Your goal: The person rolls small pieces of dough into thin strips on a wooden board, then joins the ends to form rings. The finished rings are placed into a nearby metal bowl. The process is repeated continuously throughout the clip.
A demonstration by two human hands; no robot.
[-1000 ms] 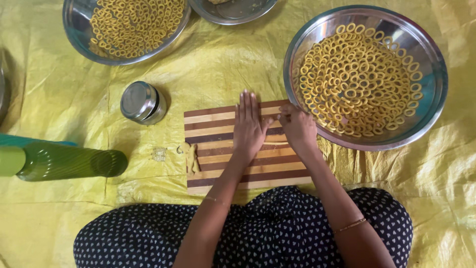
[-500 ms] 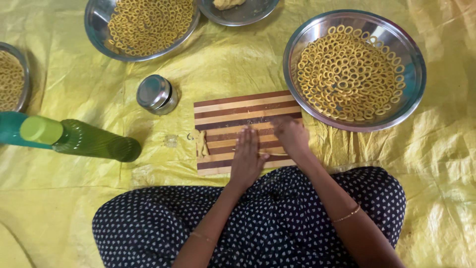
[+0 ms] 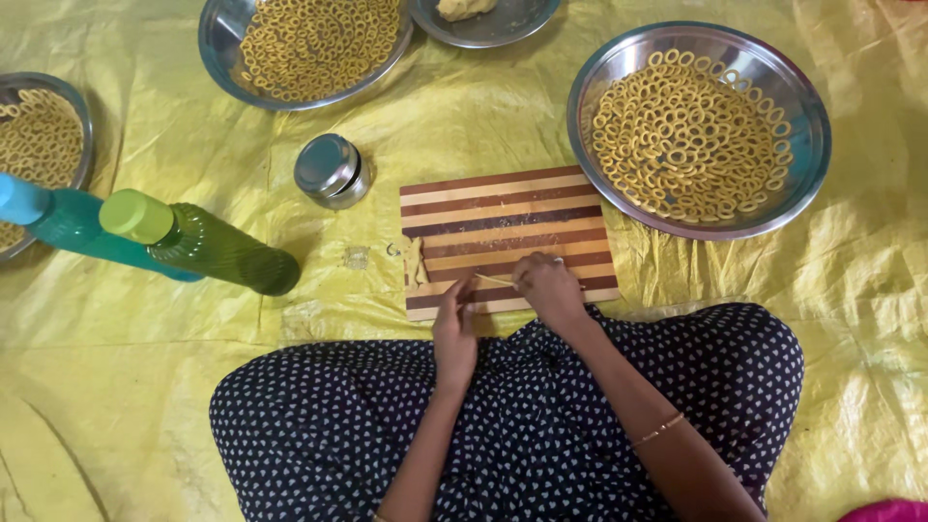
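Two hands now work one thin pale strand of rolled dough (image 3: 495,280) at the near edge of the brown-and-cream striped wooden board (image 3: 503,208): the right hand (image 3: 547,287) has its grip pinched on one end, while the left hand (image 3: 454,329) has fingertips touching the other. A second ago both palms lay flat, pressing on the board; they have since drawn back and lifted, which suggests rolling has given way to shaping. Beyond, the round steel tray of yellow dough rings (image 3: 698,130) lies on the yellow floor sheet (image 3: 145,387).
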